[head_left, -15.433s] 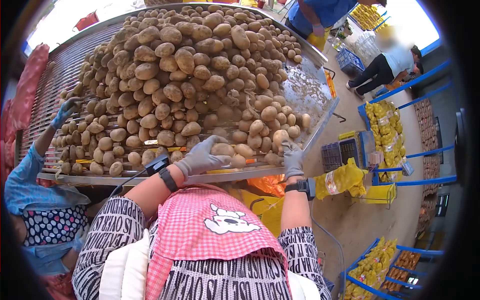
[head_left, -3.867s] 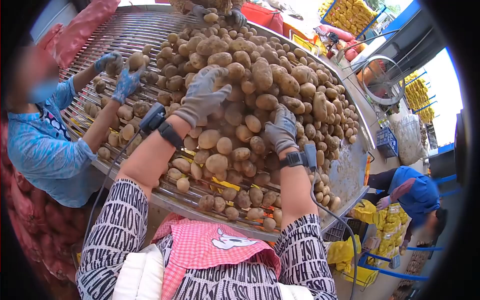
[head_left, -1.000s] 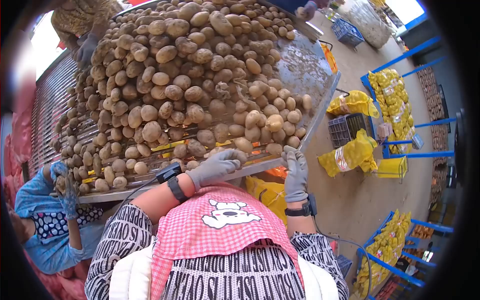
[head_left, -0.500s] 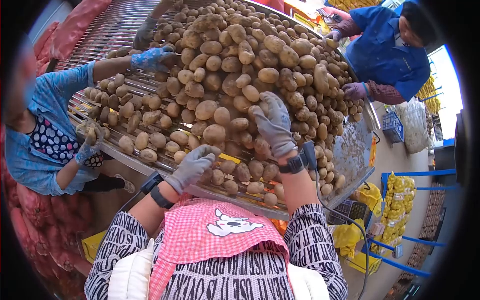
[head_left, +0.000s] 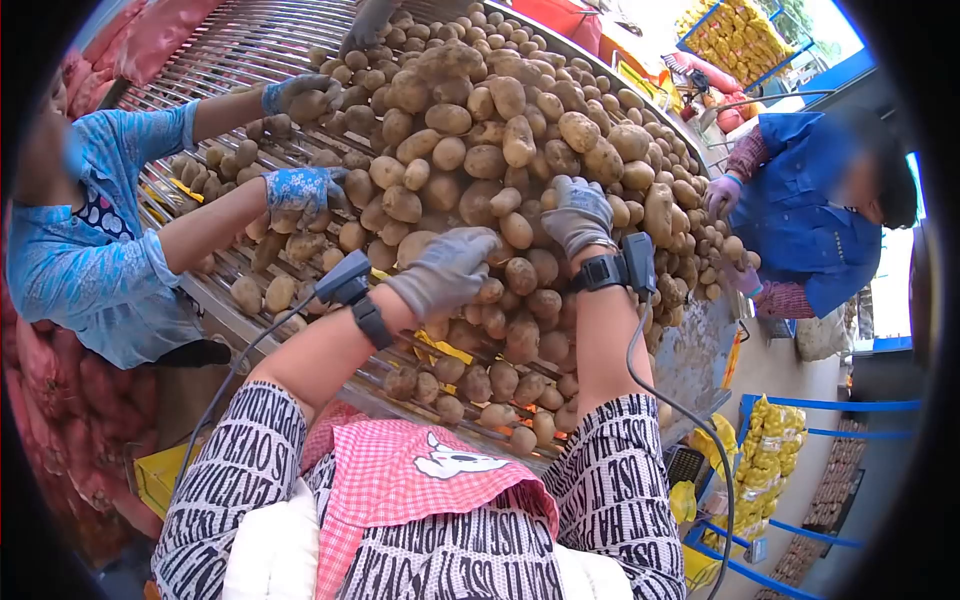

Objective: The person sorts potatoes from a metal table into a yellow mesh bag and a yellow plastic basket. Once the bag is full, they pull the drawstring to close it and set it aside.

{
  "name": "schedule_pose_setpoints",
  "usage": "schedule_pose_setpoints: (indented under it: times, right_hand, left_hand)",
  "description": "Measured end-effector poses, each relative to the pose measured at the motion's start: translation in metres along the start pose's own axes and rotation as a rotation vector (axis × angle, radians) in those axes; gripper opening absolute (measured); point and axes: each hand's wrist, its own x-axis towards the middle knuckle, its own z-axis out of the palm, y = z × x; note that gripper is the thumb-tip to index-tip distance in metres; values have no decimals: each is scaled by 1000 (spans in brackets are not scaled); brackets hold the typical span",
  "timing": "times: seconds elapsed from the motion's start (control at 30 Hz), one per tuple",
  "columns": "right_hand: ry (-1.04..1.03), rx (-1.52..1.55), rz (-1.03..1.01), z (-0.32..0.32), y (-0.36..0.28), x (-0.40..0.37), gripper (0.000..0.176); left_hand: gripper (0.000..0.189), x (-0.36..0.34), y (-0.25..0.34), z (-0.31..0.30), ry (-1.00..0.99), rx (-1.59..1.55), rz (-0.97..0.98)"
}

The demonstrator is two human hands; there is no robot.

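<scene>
A large heap of brown potatoes lies on a slatted metal rack. My left hand, in a grey glove, is over the near side of the heap. Its fingers point right and are curled together; what they hold, if anything, is hidden. Further right, my right hand, also gloved in grey, presses into the heap with bent fingers. Its fingertips dip among the potatoes, so I cannot make out what is in them. Smaller potatoes lie along the near edge, below my hands.
At left, a co-worker's patterned gloved hands handle potatoes. Across the rack, a co-worker in blue reaches to the heap's right side. Another gloved hand is at the far edge. Red sacks and yellow-bagged potatoes stand around.
My left hand has moved up and right from the near edge onto the heap. My right hand has shifted slightly right. The left co-worker's lower hand has moved onto the potatoes.
</scene>
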Motion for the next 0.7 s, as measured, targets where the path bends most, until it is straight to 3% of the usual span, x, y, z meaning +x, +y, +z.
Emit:
schedule_pose_setpoints:
  times: [0.07,0.1,0.17,0.23,0.3,0.5,0.57,0.7]
  right_hand:
    - [-40,17,-18,-8,7,-12,42]
    - [-81,36,-26,-10,12,-20,40]
    - [-4,70,-70,3,20,-36,40]
    - [49,-16,-325,8,14,-51,41]
    - [34,-82,-313,-1,5,-64,42]
    - [3,63,-260,-5,10,-86,44]
    - [1,114,-247,0,15,-104,47]
    - [18,342,-163,37,23,-156,48]
  left_hand:
    - [39,20,-4,21,-119,246,-10]
    - [39,26,1,23,-119,244,-8]
    - [44,34,12,22,-178,320,-222]
    - [47,39,10,18,-194,336,-221]
    - [51,38,14,11,-279,286,-307]
    - [53,7,11,13,-296,443,-276]
    - [55,-16,6,10,-158,381,-92]
    - [57,-41,0,5,-133,398,-53]
